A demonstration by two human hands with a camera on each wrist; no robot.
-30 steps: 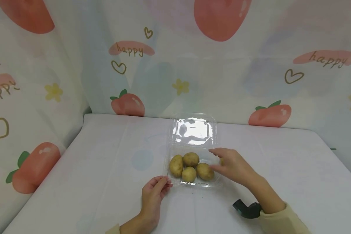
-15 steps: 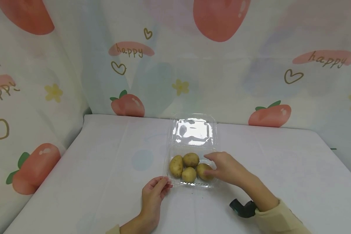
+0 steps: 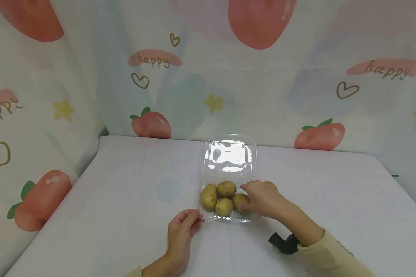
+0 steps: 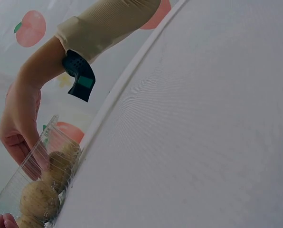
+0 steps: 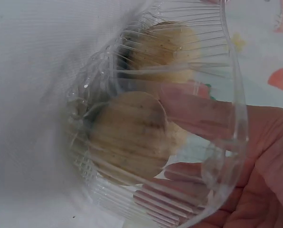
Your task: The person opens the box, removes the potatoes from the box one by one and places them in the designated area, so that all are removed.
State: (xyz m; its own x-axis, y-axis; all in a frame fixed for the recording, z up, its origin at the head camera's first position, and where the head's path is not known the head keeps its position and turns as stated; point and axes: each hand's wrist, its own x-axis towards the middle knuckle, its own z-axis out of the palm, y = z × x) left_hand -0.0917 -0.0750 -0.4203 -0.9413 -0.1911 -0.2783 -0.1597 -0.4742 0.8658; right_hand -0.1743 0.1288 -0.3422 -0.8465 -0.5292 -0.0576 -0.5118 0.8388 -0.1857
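A clear plastic clamshell box (image 3: pixel 213 217) lies on the table with its lid (image 3: pixel 228 154) folded back, holding several potatoes (image 3: pixel 209 196). At its front left corner, my left hand (image 3: pixel 181 234) pinches the rim between thumb and fingers. My right hand (image 3: pixel 263 198) reaches over the right wall of the box. Its thumb and fingers curve round the right-hand potato (image 5: pixel 129 137), partly covered by the hand in the head view. In the left wrist view, the right thumb (image 4: pixel 41 154) lies against this potato. Another potato (image 3: pixel 271 185) shows behind the right hand.
White cloth covers the table (image 3: pixel 131 184). A patterned curtain (image 3: pixel 194 84) stands upright along the back and left. A black angled device (image 3: pixel 283 243) sits at the right wrist, just above the cloth.
My right hand has moved left and slightly down over the right-hand potato, its fingers bending more. The potato behind it shows more. My left hand stays at the box corner.
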